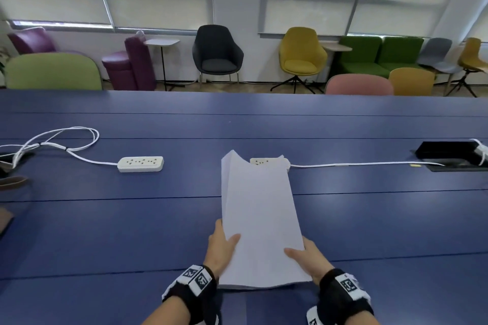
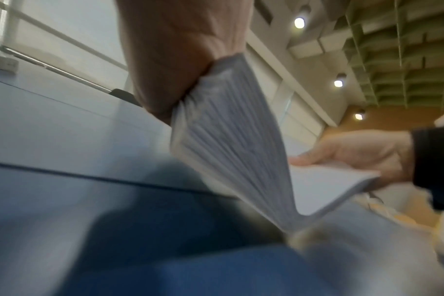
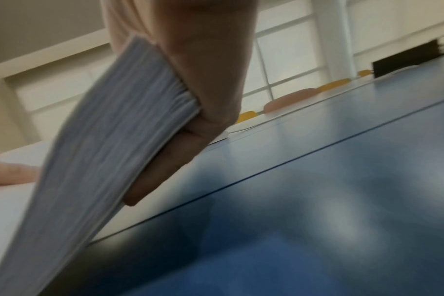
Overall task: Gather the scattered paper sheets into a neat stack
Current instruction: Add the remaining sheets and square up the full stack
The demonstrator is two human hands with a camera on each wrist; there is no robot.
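Note:
A thick stack of white paper sheets stands tilted on its near edge on the blue table, leaning away from me, its far top edge uneven. My left hand grips the stack's left side, thumb on the front face. My right hand grips the right side the same way. In the left wrist view the stack bends between my left hand and the right hand. The right wrist view shows the sheet edges clamped between my right hand's thumb and fingers.
Two white power strips lie on the table: one to the left with a looped cable, one partly hidden behind the stack. A black cable hatch is open at the right. Chairs stand beyond the table's far edge.

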